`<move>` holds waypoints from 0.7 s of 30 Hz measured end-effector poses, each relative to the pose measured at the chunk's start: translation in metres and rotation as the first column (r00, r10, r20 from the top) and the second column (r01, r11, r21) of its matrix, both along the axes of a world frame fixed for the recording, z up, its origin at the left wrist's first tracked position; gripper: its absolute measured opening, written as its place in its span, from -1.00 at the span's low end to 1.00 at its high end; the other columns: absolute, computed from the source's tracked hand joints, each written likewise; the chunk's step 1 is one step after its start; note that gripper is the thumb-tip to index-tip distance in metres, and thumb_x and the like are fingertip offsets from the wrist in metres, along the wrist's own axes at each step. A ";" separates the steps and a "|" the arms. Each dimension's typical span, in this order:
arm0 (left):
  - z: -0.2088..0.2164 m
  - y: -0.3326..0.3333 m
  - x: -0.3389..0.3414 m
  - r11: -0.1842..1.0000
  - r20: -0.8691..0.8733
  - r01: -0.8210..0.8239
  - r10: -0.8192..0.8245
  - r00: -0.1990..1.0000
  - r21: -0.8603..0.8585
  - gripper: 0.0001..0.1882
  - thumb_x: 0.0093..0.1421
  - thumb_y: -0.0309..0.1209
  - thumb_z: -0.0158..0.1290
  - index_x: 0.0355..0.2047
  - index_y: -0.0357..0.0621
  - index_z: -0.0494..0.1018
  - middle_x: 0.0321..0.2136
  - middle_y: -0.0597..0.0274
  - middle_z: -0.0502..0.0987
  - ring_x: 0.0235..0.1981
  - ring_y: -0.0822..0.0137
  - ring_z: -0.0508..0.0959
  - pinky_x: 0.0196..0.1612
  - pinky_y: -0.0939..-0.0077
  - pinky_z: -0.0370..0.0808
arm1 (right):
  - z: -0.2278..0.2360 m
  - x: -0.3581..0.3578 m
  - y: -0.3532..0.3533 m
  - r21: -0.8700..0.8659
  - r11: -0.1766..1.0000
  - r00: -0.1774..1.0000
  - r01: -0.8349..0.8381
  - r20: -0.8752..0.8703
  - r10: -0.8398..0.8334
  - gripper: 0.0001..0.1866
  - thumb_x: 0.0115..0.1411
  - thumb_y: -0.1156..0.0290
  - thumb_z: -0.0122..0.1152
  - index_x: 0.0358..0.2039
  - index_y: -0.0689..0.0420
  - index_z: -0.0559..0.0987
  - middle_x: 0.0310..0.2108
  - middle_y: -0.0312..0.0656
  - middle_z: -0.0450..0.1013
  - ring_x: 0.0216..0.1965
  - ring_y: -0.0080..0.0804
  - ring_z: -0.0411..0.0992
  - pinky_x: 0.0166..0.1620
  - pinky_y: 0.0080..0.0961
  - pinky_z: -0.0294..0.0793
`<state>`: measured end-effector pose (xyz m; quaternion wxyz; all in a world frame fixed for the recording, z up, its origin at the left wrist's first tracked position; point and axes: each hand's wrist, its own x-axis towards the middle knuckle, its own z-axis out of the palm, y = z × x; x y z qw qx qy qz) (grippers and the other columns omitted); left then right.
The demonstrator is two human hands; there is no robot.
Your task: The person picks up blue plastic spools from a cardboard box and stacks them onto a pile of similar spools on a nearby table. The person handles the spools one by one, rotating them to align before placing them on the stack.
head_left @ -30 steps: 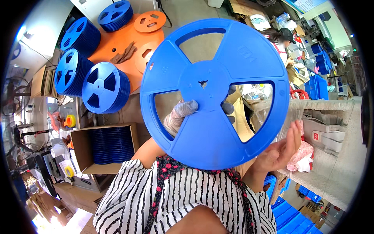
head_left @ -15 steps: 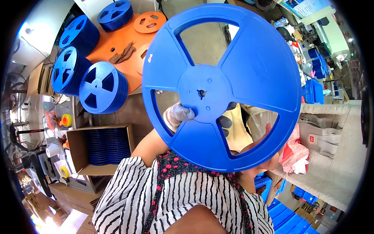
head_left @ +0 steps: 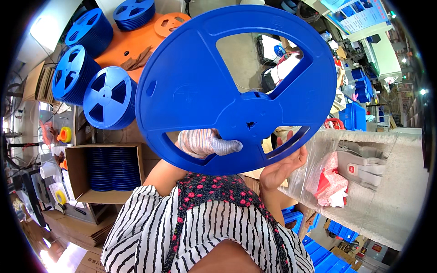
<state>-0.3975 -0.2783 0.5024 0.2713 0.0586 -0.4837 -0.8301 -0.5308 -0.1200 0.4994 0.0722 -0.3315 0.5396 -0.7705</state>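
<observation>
A large blue plastic reel (head_left: pixel 191 86) with wide cut-out windows and a small hub hole fills the middle, raised in front of me and tilted. My left hand (head_left: pixel 207 142), in a striped knit glove with greyish fingertips, grips it near the hub. Its thumb lies on the near face; the other fingers are hidden behind. My bare right hand (head_left: pixel 283 169) is at the reel's lower right rim, fingers stretched out and apart. One fingertip shows through the lower right window. The rim hides whether the palm bears on the reel.
Stacks of blue reels (head_left: pixel 107 99) stand at the left by an orange table (head_left: pixel 119 51) with a brown cloth (head_left: pixel 136 60). Below, an open carton (head_left: pixel 108 197) holds more dark blue reels. On the right, a pale ledge (head_left: pixel 387 204) carries a red-and-white plastic bag (head_left: pixel 328 179) and grey objects.
The reel has tilted and shifted left, and different face details show, now darker. My right hand has moved from behind the lower right window to the outer rim. My left hand still grips near the hub.
</observation>
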 end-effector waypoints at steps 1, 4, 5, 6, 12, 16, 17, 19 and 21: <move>0.004 0.000 0.003 0.999 0.048 -0.013 0.015 0.999 -0.043 -0.23 -0.10 -0.26 0.32 0.12 -0.20 0.28 -0.06 0.05 0.49 -0.02 0.17 0.49 0.03 0.25 0.45 | 0.001 0.001 -0.001 0.005 1.000 1.000 -0.005 0.017 0.005 -0.29 0.24 -0.04 -0.01 0.18 0.11 -0.01 0.28 -0.01 -0.02 0.30 -0.04 0.03 0.23 -0.12 0.14; 0.016 -0.003 0.009 0.994 0.158 -0.005 0.022 0.987 -0.107 -0.26 -0.07 -0.25 0.30 0.11 -0.19 0.29 -0.06 0.06 0.48 -0.02 0.18 0.49 0.01 0.26 0.46 | 0.002 0.003 -0.004 0.016 1.000 0.998 -0.026 0.063 0.025 -0.29 0.24 -0.04 -0.03 0.20 0.10 -0.01 0.29 -0.03 -0.02 0.29 -0.06 0.04 0.24 -0.12 0.12; 0.021 -0.003 0.011 0.993 0.188 -0.002 0.025 0.982 -0.121 -0.26 -0.07 -0.25 0.30 0.11 -0.19 0.29 -0.06 0.06 0.48 -0.02 0.19 0.49 0.01 0.27 0.46 | 0.002 0.003 -0.005 0.014 0.999 0.996 -0.033 0.082 0.032 -0.30 0.25 -0.04 -0.03 0.20 0.10 -0.02 0.29 -0.03 -0.02 0.29 -0.06 0.04 0.24 -0.12 0.12; 0.024 -0.002 0.012 0.991 0.210 0.007 0.021 0.977 -0.132 -0.27 -0.06 -0.24 0.29 0.11 -0.19 0.29 -0.06 0.07 0.48 -0.02 0.19 0.49 0.00 0.27 0.46 | 0.001 0.004 -0.006 0.013 0.999 0.994 -0.039 0.099 0.037 -0.30 0.25 -0.03 -0.04 0.20 0.09 -0.02 0.29 -0.03 -0.02 0.29 -0.06 0.04 0.24 -0.13 0.12; 0.039 -0.003 0.018 0.986 0.309 0.046 0.006 0.951 -0.163 -0.32 -0.01 -0.21 0.26 0.09 -0.18 0.31 -0.06 0.09 0.48 -0.03 0.21 0.49 -0.03 0.30 0.47 | -0.002 0.004 -0.005 0.033 0.998 0.987 -0.056 0.155 0.050 -0.32 0.27 -0.02 -0.05 0.21 0.07 -0.02 0.28 -0.06 0.02 0.29 -0.08 0.05 0.22 -0.14 0.13; 0.045 -0.002 0.019 0.992 0.329 0.059 -0.018 0.944 -0.115 -0.37 0.02 -0.19 0.24 0.06 -0.17 0.33 -0.09 0.13 0.49 -0.04 0.25 0.49 -0.06 0.34 0.48 | -0.005 0.004 -0.005 0.067 0.994 0.979 -0.089 0.189 0.075 -0.32 0.27 -0.03 -0.05 0.22 0.06 -0.02 0.28 -0.09 0.03 0.28 -0.12 0.07 0.21 -0.16 0.15; 0.044 -0.001 0.020 0.996 0.327 0.062 -0.039 0.944 -0.059 -0.40 0.04 -0.19 0.24 0.04 -0.17 0.35 -0.12 0.15 0.51 -0.06 0.27 0.49 -0.08 0.36 0.48 | -0.008 0.005 -0.005 0.074 0.992 0.978 -0.102 0.191 0.086 -0.30 0.26 -0.03 -0.04 0.22 0.10 -0.03 0.27 -0.07 0.03 0.28 -0.14 0.08 0.20 -0.17 0.16; 0.043 0.001 0.018 0.996 0.324 0.087 -0.078 0.943 -0.012 -0.42 0.05 -0.18 0.23 0.03 -0.17 0.37 -0.15 0.18 0.52 -0.08 0.29 0.50 -0.09 0.38 0.48 | -0.012 0.004 -0.005 0.097 0.990 0.980 -0.099 0.183 0.080 -0.27 0.26 -0.01 -0.02 0.22 0.16 -0.05 0.27 -0.03 0.02 0.26 -0.18 0.10 0.19 -0.19 0.17; 0.041 0.002 0.017 0.995 0.317 0.097 -0.086 0.944 -0.019 -0.42 0.05 -0.17 0.23 0.03 -0.17 0.36 -0.15 0.18 0.52 -0.08 0.29 0.50 -0.09 0.38 0.48 | -0.014 0.004 -0.005 0.095 0.988 0.966 -0.122 0.240 0.096 -0.23 0.25 -0.04 -0.01 0.23 0.17 -0.06 0.27 -0.04 0.02 0.26 -0.19 0.10 0.19 -0.22 0.18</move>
